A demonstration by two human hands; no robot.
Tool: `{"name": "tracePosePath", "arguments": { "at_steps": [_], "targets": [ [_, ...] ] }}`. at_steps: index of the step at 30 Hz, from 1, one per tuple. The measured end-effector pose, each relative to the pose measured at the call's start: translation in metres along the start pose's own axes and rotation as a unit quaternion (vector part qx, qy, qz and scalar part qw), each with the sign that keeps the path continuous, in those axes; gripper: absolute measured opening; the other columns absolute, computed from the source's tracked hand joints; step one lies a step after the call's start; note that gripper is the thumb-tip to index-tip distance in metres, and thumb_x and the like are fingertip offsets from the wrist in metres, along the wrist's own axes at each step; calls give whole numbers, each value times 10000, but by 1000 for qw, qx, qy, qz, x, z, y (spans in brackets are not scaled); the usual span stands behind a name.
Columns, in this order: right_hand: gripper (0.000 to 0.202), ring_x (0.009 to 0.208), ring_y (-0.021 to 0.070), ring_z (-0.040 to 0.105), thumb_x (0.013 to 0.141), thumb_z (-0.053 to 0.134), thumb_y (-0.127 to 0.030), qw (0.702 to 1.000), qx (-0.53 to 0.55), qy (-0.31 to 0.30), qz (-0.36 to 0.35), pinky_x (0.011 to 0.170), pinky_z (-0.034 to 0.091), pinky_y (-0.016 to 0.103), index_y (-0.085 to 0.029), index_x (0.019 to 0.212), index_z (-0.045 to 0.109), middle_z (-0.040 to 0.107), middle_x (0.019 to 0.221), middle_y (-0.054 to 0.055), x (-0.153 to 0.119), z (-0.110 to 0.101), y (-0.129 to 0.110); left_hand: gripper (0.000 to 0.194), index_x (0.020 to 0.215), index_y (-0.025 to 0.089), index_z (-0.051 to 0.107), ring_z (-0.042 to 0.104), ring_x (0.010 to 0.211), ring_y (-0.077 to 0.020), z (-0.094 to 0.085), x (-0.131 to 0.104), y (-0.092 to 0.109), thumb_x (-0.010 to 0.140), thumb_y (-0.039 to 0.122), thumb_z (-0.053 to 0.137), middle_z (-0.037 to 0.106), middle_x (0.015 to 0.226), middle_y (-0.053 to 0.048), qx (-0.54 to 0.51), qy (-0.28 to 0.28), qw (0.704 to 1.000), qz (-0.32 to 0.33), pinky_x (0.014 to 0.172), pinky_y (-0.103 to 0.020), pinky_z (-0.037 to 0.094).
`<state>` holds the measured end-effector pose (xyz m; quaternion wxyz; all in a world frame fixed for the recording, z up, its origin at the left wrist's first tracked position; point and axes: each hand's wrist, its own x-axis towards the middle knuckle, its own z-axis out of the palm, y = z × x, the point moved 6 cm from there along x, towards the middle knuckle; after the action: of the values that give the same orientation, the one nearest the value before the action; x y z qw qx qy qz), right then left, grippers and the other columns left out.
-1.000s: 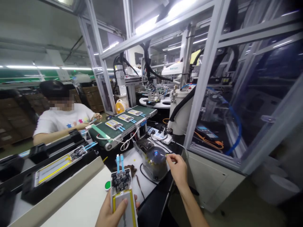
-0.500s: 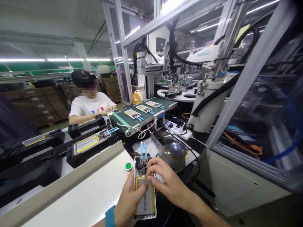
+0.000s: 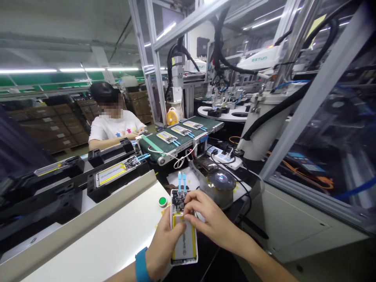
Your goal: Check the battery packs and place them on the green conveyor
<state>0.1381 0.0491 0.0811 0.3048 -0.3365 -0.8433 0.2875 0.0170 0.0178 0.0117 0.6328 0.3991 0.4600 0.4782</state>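
Observation:
A white power bank tray with a yellow-edged battery, a dark circuit board and two light-blue cables pointing away stands tilted up in front of me. My left hand is wrapped round its left side, thumb over the battery. From the right, my right hand reaches over it with bent fingers at the joint between board and battery. Its thumb and fingertips are pressed together there; whatever lies between them is too small to make out.
Similar units lie on a green conveyor and in black fixtures at left. A green button sits by the white panel. A person works behind. Cables and a power strip are beyond my hands.
The view has shifted a little, so the scene sits slightly to the right. My left hand still holds the unit, and my right fingers remain at the board's lower edge.

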Motion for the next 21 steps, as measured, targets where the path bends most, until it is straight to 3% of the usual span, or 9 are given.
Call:
{"name": "tracePosePath", "arguments": {
  "at_steps": [5, 8, 10, 12, 15, 17, 21],
  "targets": [
    [84, 1017, 186, 556, 879, 551, -171, 998, -11, 44, -47, 893, 480, 343, -210, 904, 622, 566, 1042, 59, -6, -1, -1, 388, 1227, 211, 452, 627, 1010, -245, 4, -3, 4, 888, 350, 581, 622, 1170, -86, -40, -8, 999, 2, 814, -337, 499],
    [206, 1078, 197, 545, 903, 511, -187, 988, 7, 146, -49, 951, 466, 359, -235, 1073, 616, 559, 1120, 78, -15, -8, 6, 434, 1265, 230, 392, 676, 892, -227, 4, -3, 4, 894, 351, 584, 673, 1075, -80, -78, -16, 997, -9, 751, -334, 518],
    [274, 1033, 187, 564, 908, 513, -224, 975, 62, 213, 5, 955, 461, 370, -252, 1174, 573, 554, 1160, 78, -20, -10, 18, 446, 1275, 232, 357, 693, 833, -220, 6, -4, 3, 903, 348, 573, 704, 981, -74, -106, -26, 994, -19, 717, -331, 525],
    [328, 955, 169, 589, 904, 531, -280, 958, 194, 195, 79, 877, 499, 344, -257, 1231, 529, 576, 1149, 72, -21, -1, 32, 404, 1239, 219, 368, 699, 790, -210, 6, -4, 4, 909, 347, 563, 719, 902, -68, -113, -30, 993, -23, 699, -324, 528],
    [400, 890, 165, 597, 868, 587, -348, 898, 402, 82, 159, 654, 518, 257, -235, 1244, 512, 622, 1056, 64, -18, 24, 37, 320, 1150, 209, 415, 698, 724, -187, 6, -4, 9, 908, 355, 565, 725, 851, -50, -88, -19, 996, -7, 672, -301, 531],
    [409, 833, 152, 580, 825, 643, -354, 870, 454, 58, 186, 567, 482, 215, -213, 1196, 545, 630, 994, 56, -17, 32, 34, 289, 1112, 208, 438, 693, 696, -175, 5, -4, 11, 901, 351, 574, 723, 852, -35, -60, -6, 998, 11, 660, -288, 532],
    [385, 706, 127, 541, 755, 705, -343, 855, 465, 91, 210, 476, 424, 191, -188, 1088, 589, 624, 874, 27, -16, 39, 30, 260, 1066, 202, 462, 686, 673, -181, 2, -4, 10, 883, 338, 586, 715, 838, -20, -23, 10, 999, 21, 629, -286, 529]
  ]
}}
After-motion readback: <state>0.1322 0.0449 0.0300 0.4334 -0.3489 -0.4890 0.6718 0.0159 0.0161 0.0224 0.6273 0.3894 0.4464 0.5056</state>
